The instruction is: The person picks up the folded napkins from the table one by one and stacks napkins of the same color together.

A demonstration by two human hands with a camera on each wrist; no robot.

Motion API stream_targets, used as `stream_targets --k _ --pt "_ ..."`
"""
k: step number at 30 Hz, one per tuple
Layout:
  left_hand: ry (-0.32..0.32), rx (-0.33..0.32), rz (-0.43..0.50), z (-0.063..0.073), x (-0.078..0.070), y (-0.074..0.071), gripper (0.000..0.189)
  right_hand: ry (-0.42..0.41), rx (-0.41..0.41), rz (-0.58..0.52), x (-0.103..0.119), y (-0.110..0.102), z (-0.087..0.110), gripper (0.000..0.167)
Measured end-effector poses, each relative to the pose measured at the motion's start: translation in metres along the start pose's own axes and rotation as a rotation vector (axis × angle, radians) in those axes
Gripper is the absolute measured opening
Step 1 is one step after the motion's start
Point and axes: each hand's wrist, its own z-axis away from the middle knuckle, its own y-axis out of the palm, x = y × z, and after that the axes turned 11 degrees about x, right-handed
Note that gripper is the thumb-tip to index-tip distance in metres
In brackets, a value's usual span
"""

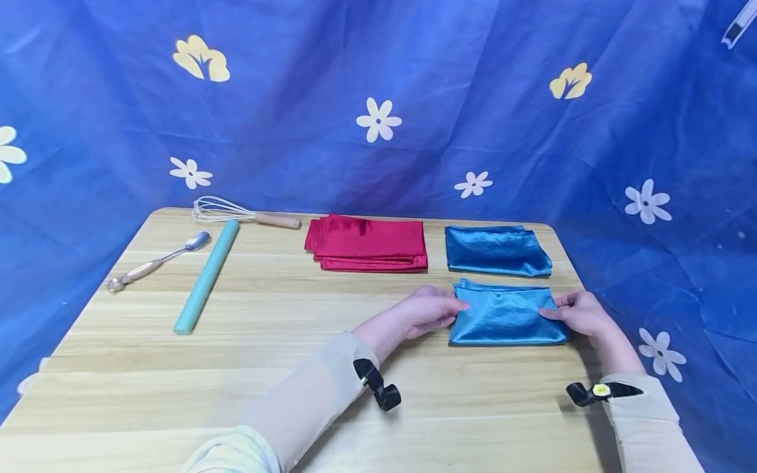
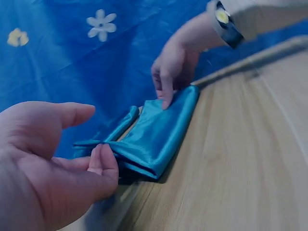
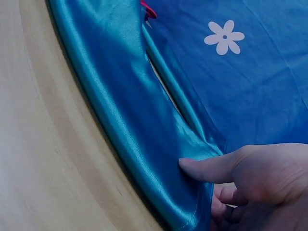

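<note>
A folded light-blue satin cloth lies on the table, its long folded edge toward me. At its left end, my left hand has curled fingertips at the layered edge, which they pinch in the left wrist view. My right hand grips the opposite end. In the right wrist view its thumb lies flat on the satin, while the other fingers are partly hidden beneath the edge. Just behind sits a second folded cloth in darker blue satin. To its left is a stack of folded red satin cloth.
Across the table's left part lie a whisk with a wooden handle, a teal stick-shaped bar and a metal spoon-like utensil. A blue flowered curtain hangs behind the wooden table and at its sides.
</note>
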Motion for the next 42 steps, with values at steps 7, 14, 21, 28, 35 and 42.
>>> stream_targets --k 7,14,21,28,35,42 --pt "0.067 -0.112 -0.408 0.002 0.004 0.007 0.054 -0.077 -0.017 0.048 0.01 0.01 0.004 0.037" --pt "0.074 -0.153 -0.399 -0.002 0.01 0.002 0.051 -0.078 0.01 0.003 0.016 0.012 0.007 0.047" --pt "0.037 -0.235 -0.434 -0.005 0.013 -0.005 0.06 -0.058 0.066 -0.091 0.01 0.007 0.006 0.034" --pt "0.062 -0.241 -0.389 -0.008 0.017 -0.008 0.054 -0.075 0.119 -0.091 0.01 0.001 0.01 0.031" --pt "0.1 -0.252 -0.349 -0.01 0.021 -0.012 0.043 -0.123 0.181 -0.2 0.012 -0.006 0.016 0.044" --pt "0.118 -0.255 -0.342 -0.014 0.025 -0.015 0.036 -0.065 0.188 -0.238 0.002 -0.01 0.017 0.087"
